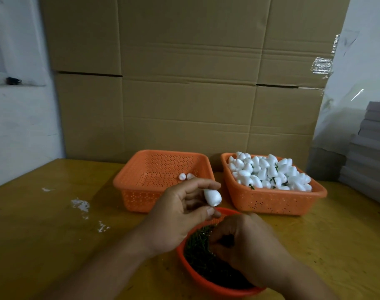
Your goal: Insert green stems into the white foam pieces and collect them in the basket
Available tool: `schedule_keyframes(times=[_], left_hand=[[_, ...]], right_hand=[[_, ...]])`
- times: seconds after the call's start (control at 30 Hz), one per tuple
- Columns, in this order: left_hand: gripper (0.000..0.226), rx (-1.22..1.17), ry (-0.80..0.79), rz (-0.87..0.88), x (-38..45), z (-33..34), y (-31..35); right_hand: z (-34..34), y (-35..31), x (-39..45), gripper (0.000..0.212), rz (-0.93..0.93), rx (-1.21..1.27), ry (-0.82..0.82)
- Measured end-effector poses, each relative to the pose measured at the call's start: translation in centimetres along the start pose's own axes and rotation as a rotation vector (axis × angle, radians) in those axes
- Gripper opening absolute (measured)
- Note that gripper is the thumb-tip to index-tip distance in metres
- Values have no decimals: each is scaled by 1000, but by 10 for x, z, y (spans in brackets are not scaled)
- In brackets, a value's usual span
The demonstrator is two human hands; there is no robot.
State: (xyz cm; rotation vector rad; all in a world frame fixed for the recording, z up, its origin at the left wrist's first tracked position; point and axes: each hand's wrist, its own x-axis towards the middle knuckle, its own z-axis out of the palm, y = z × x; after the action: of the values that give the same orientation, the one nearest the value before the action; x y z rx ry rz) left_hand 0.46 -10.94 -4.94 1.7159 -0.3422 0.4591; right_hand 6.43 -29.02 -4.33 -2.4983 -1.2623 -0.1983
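Pinching a featherlight foam piece (pixel 212 197) in my left hand (pixel 180 215); it dents easily, so I grip its sides while my right hand (pixel 241 245) curls into the green stems (pixel 197 252), grasp unclear.

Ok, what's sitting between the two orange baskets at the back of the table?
Nothing: in the head view only a narrow strip of bare yellow table separates the nearly empty left basket from the right basket piled with foam pieces.

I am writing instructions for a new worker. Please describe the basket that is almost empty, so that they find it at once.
On the yellow table, before the cardboard wall, two square orange baskets stand side by side. Take the left basket, behind the left hand. It holds only two foam pieces, while its neighbour is heaped full.
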Motion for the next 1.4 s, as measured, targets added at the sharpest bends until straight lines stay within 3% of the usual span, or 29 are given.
schedule_keyframes(times=[0.27,0.43,0.57,0.87,0.93,1.03,1.23,1.4], left_hand=[[21,183,118,6,1,3,-6],[20,-9,154,-53,0,7,-5],[17,-122,159,-97,1,9,-4],[59,-235,165,-245,2,7,-1],[63,-242,168,-257,2,7,0],[62,-270,166,-278,1,7,0],[43,-356,144,-308,1,7,0],[49,-386,136,-320,1,6,0]], right_hand=[[9,-1,6,57,33,-217,-243],[12,-3,11,33,39,-210,-306],[15,0,12,26,71,-211,-276],[7,5,7,17,81,-56,-133],[3,4,6,29,72,21,-63],[-1,5,4,36,71,113,1],[-7,8,1,3,14,304,137],[-11,8,-2,7,-71,514,149]])
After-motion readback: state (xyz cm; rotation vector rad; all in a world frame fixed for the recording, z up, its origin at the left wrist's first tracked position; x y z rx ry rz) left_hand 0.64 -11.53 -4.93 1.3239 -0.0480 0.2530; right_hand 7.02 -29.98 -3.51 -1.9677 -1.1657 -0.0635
